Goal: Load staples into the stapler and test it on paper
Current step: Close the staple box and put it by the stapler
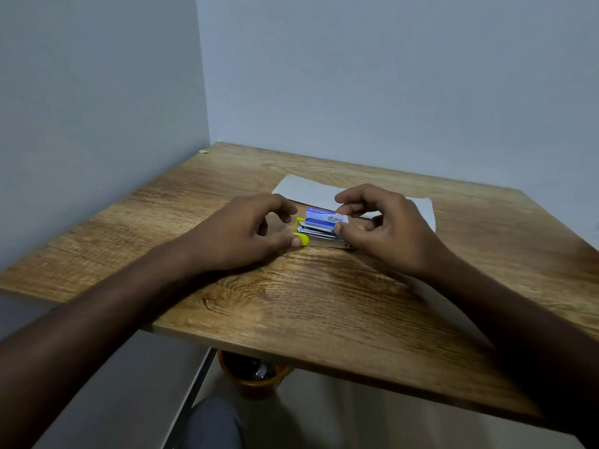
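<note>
A small stapler (316,233) with a metal body and yellow end parts lies on the wooden table (291,303) near its middle. A small blue staple box (325,217) sits right above the stapler, pinched between the thumb and fingers of my right hand (382,225). My left hand (246,234) rests on the table at the stapler's left end, its thumb touching the yellow tip and its fingers curled and apart. A white sheet of paper (308,191) lies flat behind both hands, partly hidden by them.
The table stands in a corner with grey walls to the left and behind. An orange bin (256,377) stands on the floor under the table's near edge. My knee in grey cloth (214,422) shows below.
</note>
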